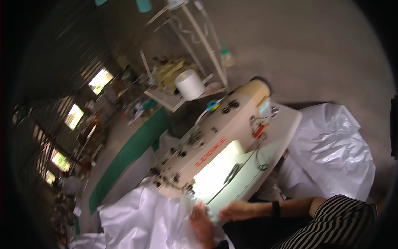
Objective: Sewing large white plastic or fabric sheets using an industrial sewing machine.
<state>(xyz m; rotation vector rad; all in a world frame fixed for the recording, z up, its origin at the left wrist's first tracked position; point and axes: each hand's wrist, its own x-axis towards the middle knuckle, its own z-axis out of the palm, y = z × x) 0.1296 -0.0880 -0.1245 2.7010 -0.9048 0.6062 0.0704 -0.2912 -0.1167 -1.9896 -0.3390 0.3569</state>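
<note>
A pale industrial sewing machine (226, 133) stands tilted across the middle of the view, its work light shining on the bed. My left hand (200, 222) is by the needle end, its fingers closed at the edge of a white plastic sheet (141, 216) that spreads to the left. Close to its right, my right hand (236, 211) is closed in front of the bed's near edge. What its fingers hold is too blurred to make out. A dark scissor-like tool (233, 173) lies on the machine bed.
A white thread cone (190, 84) stands behind the machine, near a thread stand (203, 37). Green cloth (128, 159) lies along the left. More white plastic sheeting (331, 149) is heaped at the right. Bright windows (74, 116) line the far left.
</note>
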